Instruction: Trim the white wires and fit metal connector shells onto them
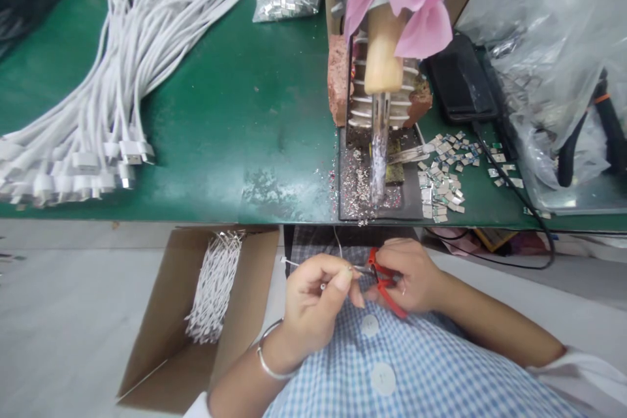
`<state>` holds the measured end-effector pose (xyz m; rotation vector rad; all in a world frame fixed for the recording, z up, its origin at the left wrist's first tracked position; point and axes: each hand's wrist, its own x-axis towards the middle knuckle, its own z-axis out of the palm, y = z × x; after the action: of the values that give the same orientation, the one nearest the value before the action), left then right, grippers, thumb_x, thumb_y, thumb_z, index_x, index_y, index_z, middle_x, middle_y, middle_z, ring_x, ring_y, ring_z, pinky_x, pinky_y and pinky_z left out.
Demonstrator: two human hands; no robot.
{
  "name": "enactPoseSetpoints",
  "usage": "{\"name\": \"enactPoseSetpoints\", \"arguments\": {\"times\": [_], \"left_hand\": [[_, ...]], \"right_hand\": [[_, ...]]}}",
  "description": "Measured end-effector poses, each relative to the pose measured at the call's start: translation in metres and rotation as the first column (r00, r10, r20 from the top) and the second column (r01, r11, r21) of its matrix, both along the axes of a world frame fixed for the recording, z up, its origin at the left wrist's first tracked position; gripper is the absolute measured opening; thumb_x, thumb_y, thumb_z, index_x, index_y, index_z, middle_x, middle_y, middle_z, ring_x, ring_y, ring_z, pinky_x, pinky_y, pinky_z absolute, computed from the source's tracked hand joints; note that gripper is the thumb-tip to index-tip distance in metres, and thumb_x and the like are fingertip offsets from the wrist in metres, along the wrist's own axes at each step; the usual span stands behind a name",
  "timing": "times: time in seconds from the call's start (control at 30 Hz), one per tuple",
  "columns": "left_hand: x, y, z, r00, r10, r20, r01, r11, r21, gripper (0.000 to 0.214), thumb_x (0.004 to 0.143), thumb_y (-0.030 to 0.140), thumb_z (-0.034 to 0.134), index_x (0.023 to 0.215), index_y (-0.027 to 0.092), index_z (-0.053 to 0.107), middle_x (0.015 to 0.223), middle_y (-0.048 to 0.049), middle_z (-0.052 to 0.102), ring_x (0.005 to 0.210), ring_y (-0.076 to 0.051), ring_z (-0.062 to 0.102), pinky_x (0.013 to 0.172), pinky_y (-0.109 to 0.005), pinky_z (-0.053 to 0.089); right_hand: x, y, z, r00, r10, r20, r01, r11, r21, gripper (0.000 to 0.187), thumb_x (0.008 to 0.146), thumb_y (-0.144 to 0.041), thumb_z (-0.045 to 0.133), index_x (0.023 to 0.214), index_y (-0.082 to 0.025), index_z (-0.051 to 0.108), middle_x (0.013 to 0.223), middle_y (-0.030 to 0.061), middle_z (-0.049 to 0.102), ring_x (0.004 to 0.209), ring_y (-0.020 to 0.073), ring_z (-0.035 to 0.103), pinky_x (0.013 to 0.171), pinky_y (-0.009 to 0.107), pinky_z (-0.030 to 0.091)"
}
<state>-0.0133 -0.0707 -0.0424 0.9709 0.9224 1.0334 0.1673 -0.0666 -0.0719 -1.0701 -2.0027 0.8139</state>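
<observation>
My left hand point(316, 297) is closed in a pinch on the end of a thin white cable point(294, 264), held in front of my blue checked shirt below the table edge. My right hand point(409, 274) is wrapped round small red-handled cutters point(385, 281), whose tip meets the cable end between the two hands. A silver bangle sits on my left wrist.
A green table point(235, 111) carries a big bundle of white USB cables point(98, 124) at the left, a soldering-iron stand point(379, 85) with pink cloth, small metal shells point(443, 176), and plastic bags point(548, 46). A cardboard box point(161, 339) with cut cables stands below left.
</observation>
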Motion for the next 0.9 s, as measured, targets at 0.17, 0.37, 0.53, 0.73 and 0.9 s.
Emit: {"name": "enactPoseSetpoints", "arguments": {"times": [0.17,0.37,0.53,0.73,0.9], "left_hand": [[-0.0013,-0.0001,-0.0018,1.0,-0.017,-0.012,0.017,1.0,0.014,0.021,0.089,0.035,0.063,0.08,0.017,0.067,0.053,-0.0004,0.066,0.044,-0.011,0.058,0.046,-0.021,0.046],[-0.0014,0.0012,-0.0008,0.996,-0.022,-0.081,0.028,0.996,0.083,0.02,0.091,0.032,0.06,0.08,0.017,0.065,0.052,0.0008,0.064,0.044,-0.01,0.055,0.046,-0.019,0.043],[-0.0009,0.0041,0.0052,0.975,0.011,-0.221,0.043,0.971,0.235,0.018,0.093,0.021,0.055,0.077,0.017,0.063,0.054,0.0018,0.063,0.047,-0.008,0.054,0.048,-0.017,0.043],[-0.0029,0.006,0.0046,0.943,0.076,-0.325,0.068,0.909,0.41,0.014,0.09,0.012,0.055,0.079,0.018,0.061,0.058,0.0035,0.062,0.049,-0.007,0.055,0.049,-0.014,0.044],[-0.0042,0.0055,0.0026,0.939,0.072,-0.336,0.084,0.9,0.428,0.014,0.09,0.011,0.054,0.08,0.019,0.06,0.058,0.004,0.061,0.048,-0.007,0.054,0.048,-0.014,0.043]], "right_hand": [[0.0012,0.0021,-0.0001,1.0,0.001,0.008,-0.001,0.999,0.054,0.045,0.088,-0.049,0.056,0.056,-0.021,0.038,0.047,-0.0059,0.037,0.045,0.0094,0.032,0.048,0.025,0.025],[0.004,0.0033,-0.0006,0.997,-0.018,0.078,0.01,0.994,0.105,0.04,0.089,-0.042,0.056,0.058,-0.02,0.043,0.048,-0.0046,0.041,0.046,0.0101,0.035,0.05,0.025,0.025],[0.005,0.0015,-0.0006,0.988,-0.039,0.146,0.023,0.993,0.113,0.032,0.088,-0.029,0.053,0.058,-0.02,0.045,0.048,-0.0037,0.044,0.046,0.0105,0.036,0.051,0.026,0.026],[0.0023,0.0007,-0.0006,0.99,-0.045,0.135,0.033,0.995,0.092,0.033,0.087,-0.026,0.052,0.056,-0.021,0.041,0.048,-0.0046,0.041,0.046,0.0103,0.034,0.051,0.026,0.025],[0.001,0.0028,0.0024,0.997,-0.019,0.069,0.014,0.997,0.074,0.039,0.088,-0.038,0.056,0.057,-0.021,0.039,0.048,-0.0057,0.039,0.045,0.0096,0.033,0.049,0.025,0.025]]}}
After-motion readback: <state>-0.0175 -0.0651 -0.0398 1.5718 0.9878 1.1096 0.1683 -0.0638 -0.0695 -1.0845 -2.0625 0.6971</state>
